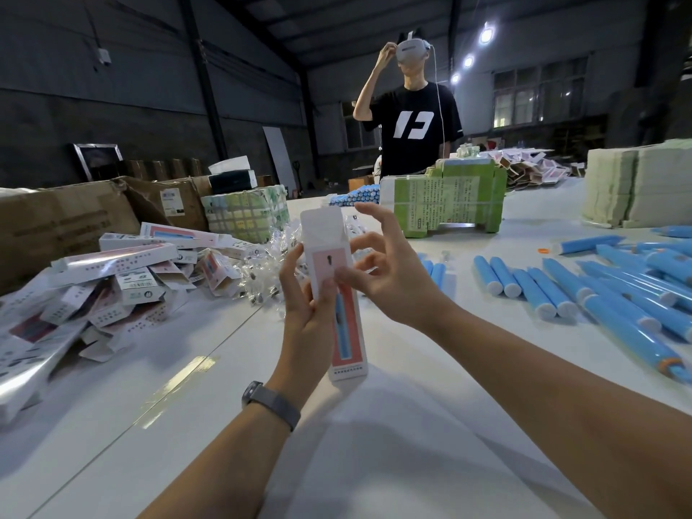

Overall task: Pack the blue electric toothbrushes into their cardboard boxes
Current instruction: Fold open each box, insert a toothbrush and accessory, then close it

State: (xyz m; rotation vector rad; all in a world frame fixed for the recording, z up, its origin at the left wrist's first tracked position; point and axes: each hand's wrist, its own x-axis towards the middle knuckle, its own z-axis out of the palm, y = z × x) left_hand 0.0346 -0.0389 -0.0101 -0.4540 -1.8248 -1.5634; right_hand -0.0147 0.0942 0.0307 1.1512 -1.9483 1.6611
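Both forearms are reaching in over the white table (pixel 374 462). Left hand (pixel 305 309) is gripping an upright toothbrush box (pixel 337 294), top flap open, its base resting on the table. Right hand (pixel 385 271) is pinching the box's front, other fingers spread. Blue toothbrushes (pixel 606 294) are lying loose to the right.

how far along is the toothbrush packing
Done: a pile of boxes lies at left, though whether they are filled cannot be told. In hand: the left hand grips one upright box with its top flap open, while the right hand pinches its front. Left: many loose blue toothbrushes cover the table at right, so plenty remains.
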